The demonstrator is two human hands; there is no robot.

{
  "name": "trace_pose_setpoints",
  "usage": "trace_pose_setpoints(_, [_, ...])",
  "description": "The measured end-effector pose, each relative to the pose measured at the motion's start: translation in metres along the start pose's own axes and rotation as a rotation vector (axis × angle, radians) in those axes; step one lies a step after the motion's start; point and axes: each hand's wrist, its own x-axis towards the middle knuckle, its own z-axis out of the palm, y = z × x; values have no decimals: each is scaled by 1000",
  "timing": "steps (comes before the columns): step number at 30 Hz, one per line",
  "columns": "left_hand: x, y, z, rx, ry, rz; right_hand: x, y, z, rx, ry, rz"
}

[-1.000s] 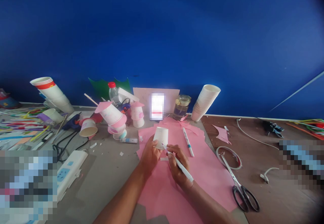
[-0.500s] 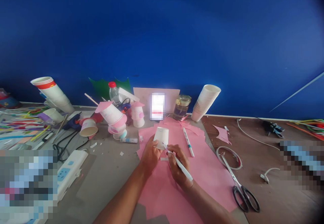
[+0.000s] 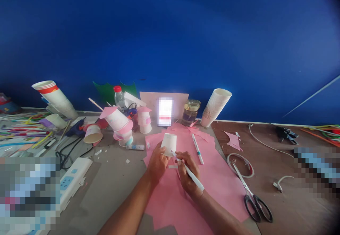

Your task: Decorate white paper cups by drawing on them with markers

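A white paper cup [image 3: 169, 144], bottom end up and slightly tilted, is gripped by my left hand [image 3: 157, 160] at its lower left side. My right hand [image 3: 189, 173] is closed on a white marker pen [image 3: 193, 177], its tip at the lower rim of the cup. Whether the tip touches the cup, I cannot tell. Below both hands lies pink paper [image 3: 215, 185] with jagged edges. Another white marker [image 3: 197, 149] rests on this paper, to the right of the cup. A small white strip [image 3: 172, 166] lies between my hands.
Scissors [image 3: 255, 203] and a tape roll [image 3: 240, 165] lie to the right. Stacked cups [image 3: 216, 107] lean by the wall near a glass jar [image 3: 190, 111]. Pink-trimmed cup figures [image 3: 118, 121], a glue gun [image 3: 77, 127] and a power strip [image 3: 73, 182] are on the left. A lit screen [image 3: 165, 111] stands behind.
My right hand and the marker have shifted very slightly to the right along the cup's lower rim. The cup and my left hand stay almost where they were.
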Motion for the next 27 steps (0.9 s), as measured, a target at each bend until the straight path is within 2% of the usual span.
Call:
trace_pose_setpoints(8, [0,-1,0,28,-52,28,1,-2,0,15,-4,1])
trace_pose_setpoints(27, [-1,-2,-2,22,-74,29,1,-2,0,25,-4,-20])
